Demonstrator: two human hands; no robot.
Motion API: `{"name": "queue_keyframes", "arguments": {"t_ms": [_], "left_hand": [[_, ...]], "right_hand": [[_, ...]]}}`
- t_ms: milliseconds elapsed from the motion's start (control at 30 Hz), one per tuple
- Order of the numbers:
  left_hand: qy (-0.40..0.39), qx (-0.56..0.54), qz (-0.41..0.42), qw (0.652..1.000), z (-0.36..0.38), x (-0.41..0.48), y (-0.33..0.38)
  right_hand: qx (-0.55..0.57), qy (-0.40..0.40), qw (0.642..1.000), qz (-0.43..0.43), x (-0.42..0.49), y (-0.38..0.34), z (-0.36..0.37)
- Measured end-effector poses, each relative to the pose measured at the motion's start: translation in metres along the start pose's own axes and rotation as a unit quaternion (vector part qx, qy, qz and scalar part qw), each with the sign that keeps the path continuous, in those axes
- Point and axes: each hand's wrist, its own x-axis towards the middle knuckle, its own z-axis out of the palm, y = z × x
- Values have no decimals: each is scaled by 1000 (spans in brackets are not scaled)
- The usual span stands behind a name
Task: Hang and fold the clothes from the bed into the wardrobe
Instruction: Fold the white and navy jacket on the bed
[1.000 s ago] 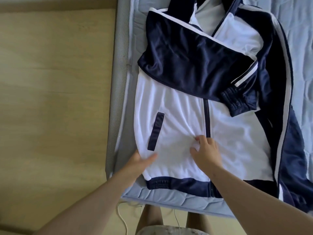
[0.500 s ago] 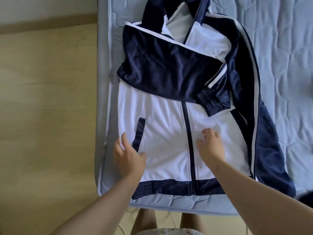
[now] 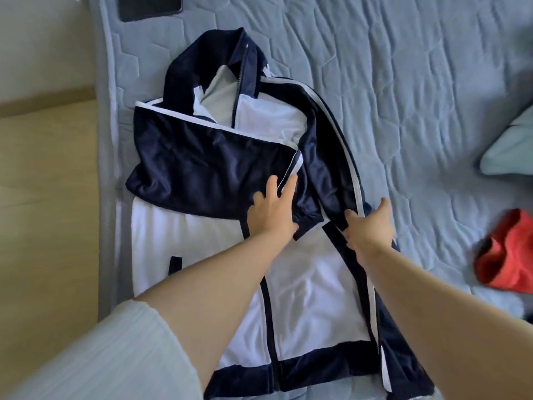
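Track jacket [image 3: 302,284], navy and white, lies front side up and flat on the quilted pale blue mattress [image 3: 403,82], close to the edge by the floor, with its collar pointing away from the camera and its hem nearest me. On my feed I see the folded sleeve [image 3: 202,174], navy with a white stripe, laid across the chest, its ribbed cuff ending just past the zip. The left hand [image 3: 271,210] rests on that sleeve near the cuff, palm down, fingers straight and spread, holding nothing. The loose sleeve [image 3: 326,157] runs down the side of the jacket farther from the mattress edge, from shoulder toward hem, with a white stripe along it. The right hand [image 3: 369,223] grips this sleeve about halfway along, thumb on the inner side and fingers curled over the outer edge by the stripe. A pale ribbed shirt sleeve [image 3: 101,350] covers the left upper arm. An orange-red garment [image 3: 507,255] sits crumpled and blurred on the mattress, well apart from the jacket on the right. Beyond it a pale cushion [image 3: 507,148] shows at the frame's edge. A dark flat rectangle [image 3: 150,7] lies at the top corner of the mattress; I cannot tell what it is. Wooden floor [image 3: 43,197] runs beside the bed
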Motion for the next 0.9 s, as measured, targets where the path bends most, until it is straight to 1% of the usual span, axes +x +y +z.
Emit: {"name": "queue_keyframes", "arguments": {"t_ms": [67,133,200,267,333,400,433,467,500,567,600,633,667,700,733,767,800,833,867,900], "left_hand": [[-22,-25,-23,999,-2,12,2],[-25,-74,-39,996,-5,21,2],[-23,-162,-42,986,-9,29,2],[7,-303,-46,952,-16,36,5],[54,-434,-54,897,-26,44,13],[90,-518,-75,847,-35,55,21],[93,-545,-81,829,-39,60,26],[77,-567,-79,816,-43,65,30],[43,-584,-70,807,-47,68,34],[-41,-597,-44,800,-51,73,42],[-65,-584,-33,808,-53,75,46],[-62,-554,-27,830,-54,77,48],[-30,-499,-22,866,-55,79,50],[22,-418,-24,908,-55,83,50],[75,-336,-36,938,-56,86,49],[110,-292,-55,949,-56,89,50],[119,-298,-76,944,-56,92,50],[106,-358,-95,923,-55,96,51],[78,-452,-105,882,-55,99,53],[47,-546,-104,830,-56,100,56]], "right_hand": [[16,0,1000,5,14,-8,0],[49,6,999,15,22,-18,0],[107,16,994,21,26,-27,-3],[149,50,987,5,33,-38,-9],[137,110,984,-41,43,-54,-21],[109,196,970,-96,52,-78,-39],[104,234,959,-125,57,-92,-49],[108,254,949,-150,62,-108,-59],[119,252,945,-173,69,-122,-66],[126,191,950,-213,80,-142,-73],[111,154,954,-233,83,-147,-72],[85,124,957,-249,84,-149,-70],[57,103,959,-258,84,-148,-66],[32,92,963,-253,84,-143,-61],[14,83,968,-235,83,-135,-55],[3,72,976,-205,82,-125,-49],[-10,57,983,-175,80,-114,-41],[-30,43,985,-164,76,-103,-33],[-56,28,981,-184,70,-93,-24],[-78,3,969,-233,65,-86,-16]]}}
